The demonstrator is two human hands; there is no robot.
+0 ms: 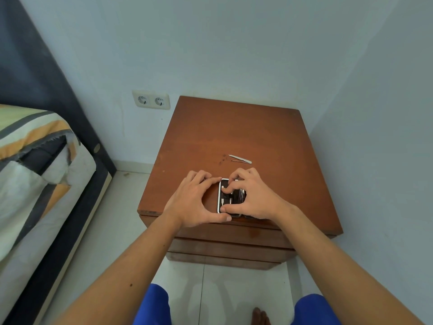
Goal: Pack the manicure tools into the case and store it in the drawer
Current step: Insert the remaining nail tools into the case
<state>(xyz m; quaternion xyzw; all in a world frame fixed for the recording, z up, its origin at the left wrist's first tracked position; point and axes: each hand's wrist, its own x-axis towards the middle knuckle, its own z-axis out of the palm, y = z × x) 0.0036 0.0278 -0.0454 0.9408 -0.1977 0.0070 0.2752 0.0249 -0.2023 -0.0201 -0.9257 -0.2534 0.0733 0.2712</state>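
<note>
Room: we stand at a brown wooden nightstand (236, 137) in a pale corner, with a bed (35, 165) to our left and a double wall socket (151, 100) behind.
Tabletop: bare wood, apart from the case near its front edge and one loose tool further back.
Case: the open manicure case (230, 198) lies flat near the front edge, white-rimmed with a dark lining; some pale tools seem seated inside, though we cannot tell how many.
Left hands: our left hand (196, 202) is curled around the case's left side, index finger along the top corner and thumb at the bottom edge, bracing it, not lifting it.
Right hands: our right hand (251, 195) covers the right half, fingertips bent down and pressing on something in the lining; whether they pinch a tool or only push one home, we cannot tell.
Loose tool: slim metal tweezers (240, 159) lie on the wood behind the hands, well apart from the case.
Drawers: the drawer fronts (229, 245) below look closed.
Step in hand: we judge this to be seating a tool in its slot.
Doing it well: we should keep the left brace firm so the case does not skid toward the edge, press straight down until the tool sits flush, then fetch the tweezers before closing.
</note>
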